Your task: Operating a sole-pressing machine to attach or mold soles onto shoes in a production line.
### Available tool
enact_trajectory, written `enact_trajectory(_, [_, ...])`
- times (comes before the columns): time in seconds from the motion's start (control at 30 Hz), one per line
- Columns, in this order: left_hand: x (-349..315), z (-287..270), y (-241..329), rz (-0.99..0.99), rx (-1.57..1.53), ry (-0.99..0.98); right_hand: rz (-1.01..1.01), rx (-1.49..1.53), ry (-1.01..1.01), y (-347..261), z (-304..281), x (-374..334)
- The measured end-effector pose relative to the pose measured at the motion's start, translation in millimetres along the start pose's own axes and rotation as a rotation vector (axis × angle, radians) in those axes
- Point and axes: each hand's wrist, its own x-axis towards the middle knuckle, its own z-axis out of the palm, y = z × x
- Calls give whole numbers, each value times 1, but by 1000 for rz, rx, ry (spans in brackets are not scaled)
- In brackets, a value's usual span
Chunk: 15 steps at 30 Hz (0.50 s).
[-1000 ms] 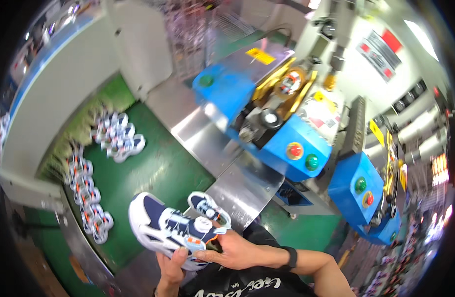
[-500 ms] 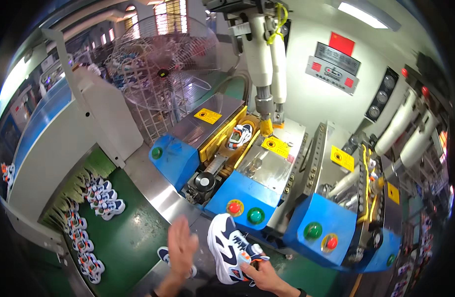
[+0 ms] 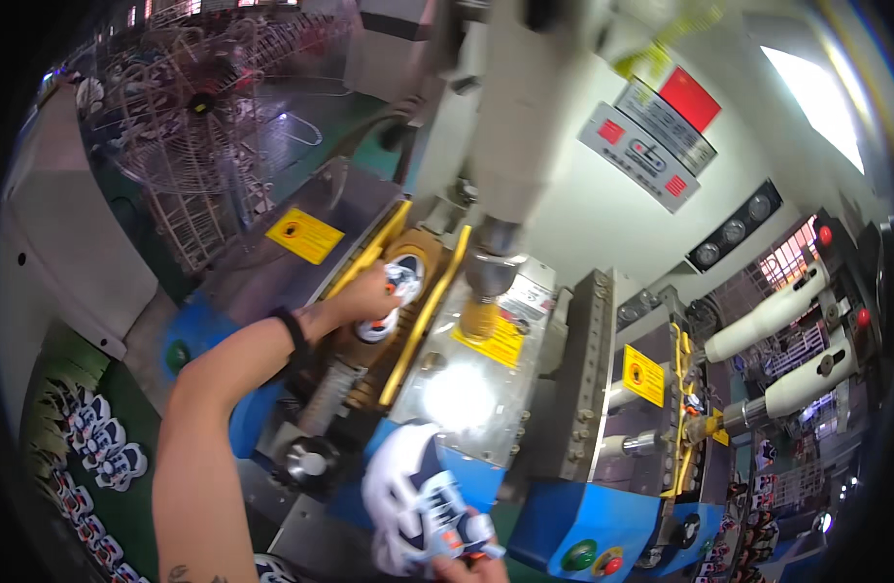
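My left hand [image 3: 372, 294] reaches into the near-left pressing machine, its fingers closed on a white and navy sneaker [image 3: 404, 275] that sits on the brown pad [image 3: 426, 251] between two yellow-edged side plates [image 3: 426, 316]. Part of that shoe is hidden by the hand. Low in the middle, my right hand [image 3: 471, 569] grips a second sneaker [image 3: 396, 486], white with navy and orange parts, by its heel end; its toe points up. This shoe is blurred. Above the machine hangs a thick white press arm [image 3: 525, 126] with a yellow tip.
A second blue-fronted machine [image 3: 588, 505] with green and red buttons stands at right, under more white press arms [image 3: 773, 316]. Rows of sneakers [image 3: 102, 442] lie on the green belt at lower left. A large caged fan [image 3: 202, 102] stands at back left.
My left hand has gone from beside the held sneaker up into the machine and onto the shoe there. The view has shifted closer to the machine. My right hand still holds its sneaker.
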Motion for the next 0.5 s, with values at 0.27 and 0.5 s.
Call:
enact_trajectory(0.27, [-196,-134,3,-196,-1318,302,189,379,-26,-75,64,129])
enact_trajectory(0.5, [-445,-102,-69,-503,-1202,964,-71,-418,488,-81,76,380])
